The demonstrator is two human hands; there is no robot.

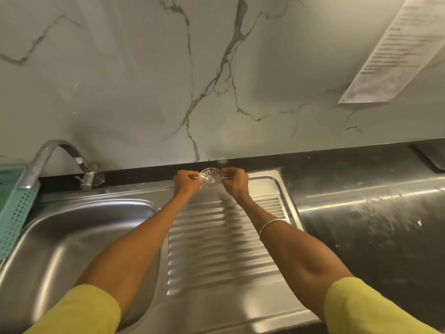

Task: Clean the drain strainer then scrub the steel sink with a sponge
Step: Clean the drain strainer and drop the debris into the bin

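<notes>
Strainer (211,178) held up over drainboard (224,237), pinched at rim by left hand (186,180) and right hand (234,181). Keep grip on edges, tilt to check slots for residue.

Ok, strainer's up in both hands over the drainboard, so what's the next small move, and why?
Probably carry the strainer left, under the tap over the basin. The left hand and right hand pinch its rim above the drainboard, no water is running, and no sponge is in view, so rinsing comes first.
</notes>
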